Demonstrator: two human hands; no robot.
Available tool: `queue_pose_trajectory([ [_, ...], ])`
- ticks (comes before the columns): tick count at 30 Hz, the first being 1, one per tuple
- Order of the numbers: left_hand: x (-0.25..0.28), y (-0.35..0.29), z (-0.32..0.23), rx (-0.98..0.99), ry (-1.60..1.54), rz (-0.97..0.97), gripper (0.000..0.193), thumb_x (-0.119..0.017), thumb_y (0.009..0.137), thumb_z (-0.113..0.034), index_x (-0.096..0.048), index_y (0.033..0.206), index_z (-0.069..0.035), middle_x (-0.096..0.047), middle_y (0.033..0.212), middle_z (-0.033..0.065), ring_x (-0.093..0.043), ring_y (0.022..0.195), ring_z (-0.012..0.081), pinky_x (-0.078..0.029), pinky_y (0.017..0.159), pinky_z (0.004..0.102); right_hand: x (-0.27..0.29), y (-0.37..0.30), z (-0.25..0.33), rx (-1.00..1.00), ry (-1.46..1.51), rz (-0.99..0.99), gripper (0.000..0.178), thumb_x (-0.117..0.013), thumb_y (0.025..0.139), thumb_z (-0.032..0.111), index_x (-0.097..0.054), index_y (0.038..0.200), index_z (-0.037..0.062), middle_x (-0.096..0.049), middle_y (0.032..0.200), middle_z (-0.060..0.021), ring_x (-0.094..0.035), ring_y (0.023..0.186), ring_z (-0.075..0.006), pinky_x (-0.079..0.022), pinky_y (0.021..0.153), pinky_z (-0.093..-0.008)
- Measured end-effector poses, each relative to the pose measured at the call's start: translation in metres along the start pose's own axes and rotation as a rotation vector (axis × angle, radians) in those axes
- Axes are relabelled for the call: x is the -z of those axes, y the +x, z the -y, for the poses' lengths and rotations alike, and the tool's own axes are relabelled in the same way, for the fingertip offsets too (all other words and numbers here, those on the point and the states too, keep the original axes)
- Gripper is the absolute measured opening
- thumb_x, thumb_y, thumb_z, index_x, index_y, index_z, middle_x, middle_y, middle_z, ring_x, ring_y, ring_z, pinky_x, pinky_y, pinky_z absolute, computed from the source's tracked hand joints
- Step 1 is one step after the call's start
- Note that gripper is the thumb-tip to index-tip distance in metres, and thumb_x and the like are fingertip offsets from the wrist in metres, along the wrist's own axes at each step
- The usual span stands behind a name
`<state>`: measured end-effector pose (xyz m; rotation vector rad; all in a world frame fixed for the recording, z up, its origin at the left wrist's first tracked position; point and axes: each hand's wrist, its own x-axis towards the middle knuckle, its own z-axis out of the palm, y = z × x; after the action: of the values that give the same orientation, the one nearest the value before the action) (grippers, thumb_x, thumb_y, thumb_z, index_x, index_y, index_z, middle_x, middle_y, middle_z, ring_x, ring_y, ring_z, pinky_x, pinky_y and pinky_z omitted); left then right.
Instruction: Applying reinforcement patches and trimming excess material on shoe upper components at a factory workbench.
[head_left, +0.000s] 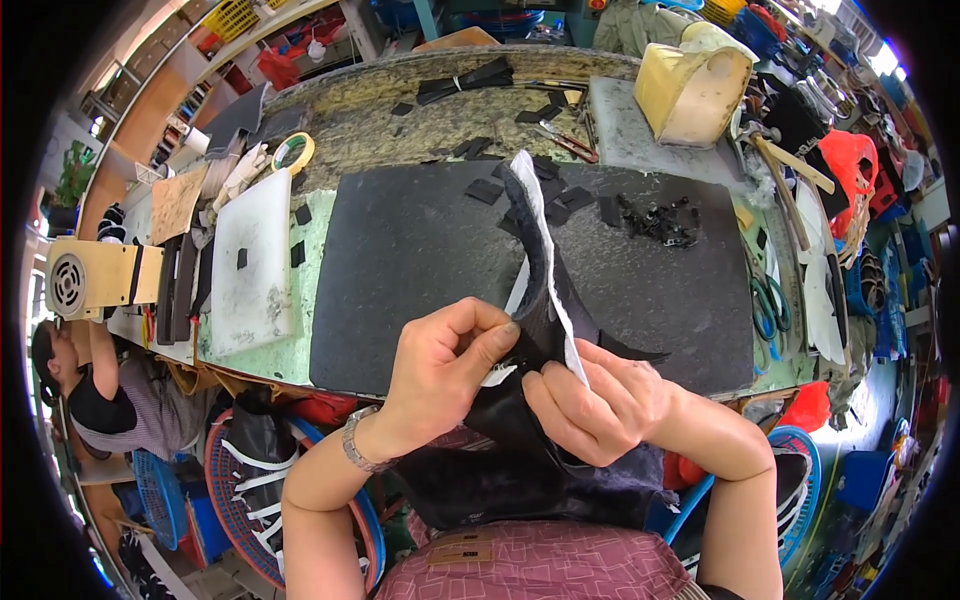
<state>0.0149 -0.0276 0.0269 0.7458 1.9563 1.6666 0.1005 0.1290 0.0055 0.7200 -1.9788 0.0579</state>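
Note:
Both my hands hold a black leather-like piece (572, 300) with a ragged white lining edge, upright above the black work mat (400, 260). It looks like a boot or shoe upper, its dark fuzzy inner side partly showing. My left hand (440, 365) is closed, thumb and forefinger pinching the piece near its lower fold. The fingers of my right hand (605, 400) are wrapped round its right side beside the white edge. Between the hands the folded part is partly hidden by my fingers. More black material (440, 495) hangs down over my lap.
On the mat lie black scraps (484, 190) and a heap of small black pieces (660, 222). Around it are a yellowish block (690, 95), a tape roll (293, 152), a white board (255, 270) and scissors (770, 305). Baskets (216, 500) stand below; a person (130, 400) works at left.

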Motion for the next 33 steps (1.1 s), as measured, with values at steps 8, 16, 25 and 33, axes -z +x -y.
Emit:
queue_pose_trajectory([
  [8,0.005,0.002,0.009,0.055,-0.163,0.092,0.011,-0.058,0.087,-0.009,-0.058,0.084,0.002,-0.052,0.068,-0.0045,-0.041,0.062,0.0013,-0.034,0.053,0.0175,-0.001,-0.002,0.001,0.02,-0.01,-0.005,0.016,-0.054,0.067,0.009,-0.06,0.079,-0.0001,-0.052,0.077,-0.0071,-0.054,0.06,-0.0147,-0.052,0.061,-0.028],
  [16,0.003,0.0,0.004,0.087,-0.172,0.067,0.011,-0.06,0.085,-0.009,-0.061,0.085,0.002,-0.054,0.067,-0.0045,-0.042,0.061,0.0003,-0.033,0.052,0.0158,0.002,-0.002,0.0,0.004,-0.073,0.025,0.021,-0.057,0.064,0.006,-0.062,0.083,-0.0029,-0.055,0.075,-0.0094,-0.055,0.06,-0.0161,-0.053,0.058,-0.0278],
  [25,0.004,-0.003,-0.004,0.072,0.028,-0.002,0.012,-0.063,0.082,-0.009,-0.063,0.082,0.002,-0.054,0.06,-0.0034,-0.042,0.056,-0.0002,-0.033,0.047,0.0168,-0.002,0.0,0.002,0.021,-0.1,0.006,0.018,-0.059,0.067,0.009,-0.063,0.08,-0.0023,-0.052,0.072,-0.0057,-0.052,0.057,-0.0138,-0.051,0.062,-0.0293],
  [33,0.003,-0.005,0.001,0.044,0.011,-0.031,0.011,-0.061,0.083,-0.008,-0.061,0.08,0.002,-0.053,0.061,-0.0033,-0.042,0.056,0.0009,-0.034,0.048,0.0178,-0.004,0.001,0.002,0.021,-0.092,0.03,0.019,-0.058,0.067,0.011,-0.063,0.08,-0.0015,-0.052,0.074,-0.0065,-0.054,0.059,-0.0143,-0.051,0.062,-0.0297],
])
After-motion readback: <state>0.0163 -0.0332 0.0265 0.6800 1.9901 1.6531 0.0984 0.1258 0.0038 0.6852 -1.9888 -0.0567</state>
